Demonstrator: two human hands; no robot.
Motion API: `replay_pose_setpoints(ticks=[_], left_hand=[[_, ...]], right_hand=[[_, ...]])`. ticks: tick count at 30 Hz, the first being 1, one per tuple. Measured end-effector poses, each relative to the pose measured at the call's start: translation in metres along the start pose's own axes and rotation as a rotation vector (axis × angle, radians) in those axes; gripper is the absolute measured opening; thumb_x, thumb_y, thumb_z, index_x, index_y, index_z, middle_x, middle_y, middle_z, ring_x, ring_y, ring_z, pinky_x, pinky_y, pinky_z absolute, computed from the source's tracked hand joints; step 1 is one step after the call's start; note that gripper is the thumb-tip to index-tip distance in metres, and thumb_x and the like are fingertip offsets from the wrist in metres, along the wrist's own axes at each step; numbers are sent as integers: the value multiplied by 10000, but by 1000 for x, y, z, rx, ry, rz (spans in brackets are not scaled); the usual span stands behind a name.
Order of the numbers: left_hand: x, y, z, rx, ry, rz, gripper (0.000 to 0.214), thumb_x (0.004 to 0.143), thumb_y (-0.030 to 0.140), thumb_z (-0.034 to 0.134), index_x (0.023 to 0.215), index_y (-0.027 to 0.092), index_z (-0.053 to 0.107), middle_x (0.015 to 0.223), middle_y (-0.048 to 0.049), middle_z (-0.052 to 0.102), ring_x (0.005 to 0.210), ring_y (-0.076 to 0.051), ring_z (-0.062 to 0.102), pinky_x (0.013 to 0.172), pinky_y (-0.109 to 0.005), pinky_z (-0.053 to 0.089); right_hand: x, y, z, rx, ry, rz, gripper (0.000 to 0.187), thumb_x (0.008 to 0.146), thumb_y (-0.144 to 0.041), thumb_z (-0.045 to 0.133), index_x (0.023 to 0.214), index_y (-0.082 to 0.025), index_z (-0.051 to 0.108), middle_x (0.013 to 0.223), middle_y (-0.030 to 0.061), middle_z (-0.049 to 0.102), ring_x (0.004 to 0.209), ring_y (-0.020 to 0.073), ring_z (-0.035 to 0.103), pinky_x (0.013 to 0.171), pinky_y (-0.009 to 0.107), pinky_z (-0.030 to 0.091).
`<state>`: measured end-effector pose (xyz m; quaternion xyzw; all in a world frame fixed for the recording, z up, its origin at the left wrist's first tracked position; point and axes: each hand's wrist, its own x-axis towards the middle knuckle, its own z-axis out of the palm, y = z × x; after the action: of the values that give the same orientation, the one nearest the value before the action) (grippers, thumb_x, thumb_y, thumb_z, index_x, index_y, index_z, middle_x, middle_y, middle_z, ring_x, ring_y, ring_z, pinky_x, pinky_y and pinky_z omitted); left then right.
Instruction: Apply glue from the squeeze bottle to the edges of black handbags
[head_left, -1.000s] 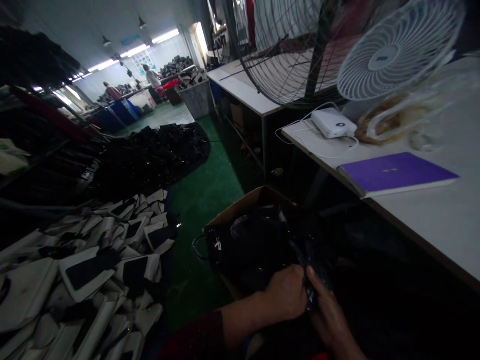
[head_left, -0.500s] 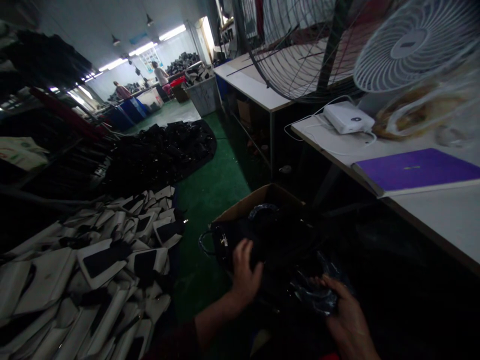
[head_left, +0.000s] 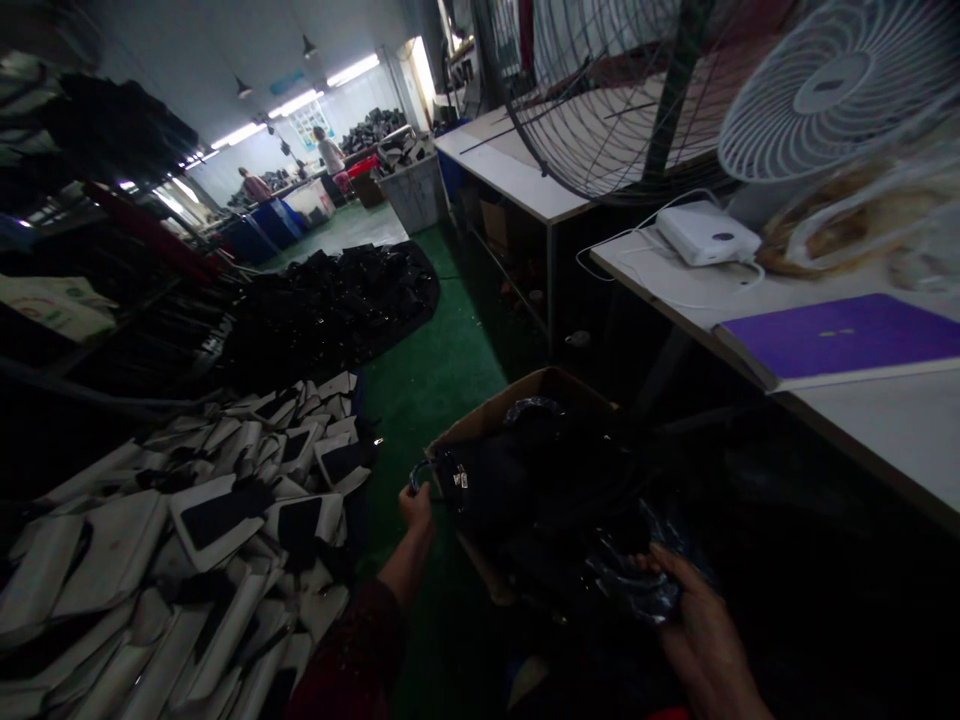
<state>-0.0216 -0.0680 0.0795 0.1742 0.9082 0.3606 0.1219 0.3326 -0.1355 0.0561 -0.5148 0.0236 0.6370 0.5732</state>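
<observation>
A cardboard box (head_left: 487,412) stands on the floor before me, filled with dark handbags. At its left end lies a black handbag (head_left: 491,475) with a small shiny metal clasp. My left hand (head_left: 417,510) is closed around that bag's looped handle (head_left: 420,472), just outside the box's edge. On the right, my right hand (head_left: 694,605) grips plastic-wrapped bag handles (head_left: 634,590). The bag body under these handles is too dark to make out. Another wrapped handle (head_left: 534,407) arches up near the back of the box.
A heap of pale and black bag pieces (head_left: 210,520) covers the floor at left, with a black pile (head_left: 337,300) beyond. To the right are a white table (head_left: 885,430), a purple folder (head_left: 847,332) and a white fan (head_left: 832,85). Two people work far back.
My left hand has moved left from above the black handbag and closed on its handle. My right hand keeps its grip on the wrapped handles. The view has shifted slightly.
</observation>
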Motion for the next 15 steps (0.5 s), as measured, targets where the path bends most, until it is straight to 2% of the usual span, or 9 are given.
replay_pose_setpoints(ticks=[2,5,7,10,12,14,15], left_hand=[[-12,6,5,-57,-143,32,285,962,369,592,1115,131,617,1028,-62,657,844,-161,650,744,-342,577],[-43,28,15,-139,-300,153,272,983,390,533,982,131,619,845,-20,639,716,-133,616,675,-285,530],[-74,49,21,-189,-406,281,263,996,370,463,938,159,610,782,-5,625,736,-141,614,697,-253,494],[-138,68,27,-206,-661,490,152,955,295,495,974,200,612,818,-3,650,806,-153,616,762,-247,481],[-185,67,29,-161,-842,601,97,885,255,578,954,213,632,819,0,656,780,-165,606,757,-269,489],[-226,56,28,-82,-1011,726,134,807,227,650,940,213,647,853,-19,666,810,-200,613,792,-319,503],[-242,50,26,54,-1082,915,220,824,219,606,1042,209,630,971,-56,666,897,-232,616,840,-368,507]], right_hand=[[-3,0,3,11,33,48,258,575,-279,892,688,-191,677,632,-31,699,570,148,658,555,244,549],[-8,1,9,10,65,89,307,536,-283,916,736,-180,707,660,-19,722,589,164,670,539,245,539],[-10,3,12,3,69,107,338,520,-292,927,763,-169,727,680,-6,734,606,181,680,532,256,538],[-8,6,11,-13,41,126,384,518,-285,926,833,-153,752,772,22,761,690,210,706,590,282,565],[-5,6,7,-14,20,123,400,519,-277,914,870,-167,758,841,20,770,749,216,715,647,296,581],[-2,4,2,-7,25,104,362,510,-304,902,820,-201,747,805,-11,762,751,207,711,672,294,585],[-2,2,-1,-5,30,94,345,513,-340,896,794,-216,739,777,-21,754,752,208,710,689,300,589]])
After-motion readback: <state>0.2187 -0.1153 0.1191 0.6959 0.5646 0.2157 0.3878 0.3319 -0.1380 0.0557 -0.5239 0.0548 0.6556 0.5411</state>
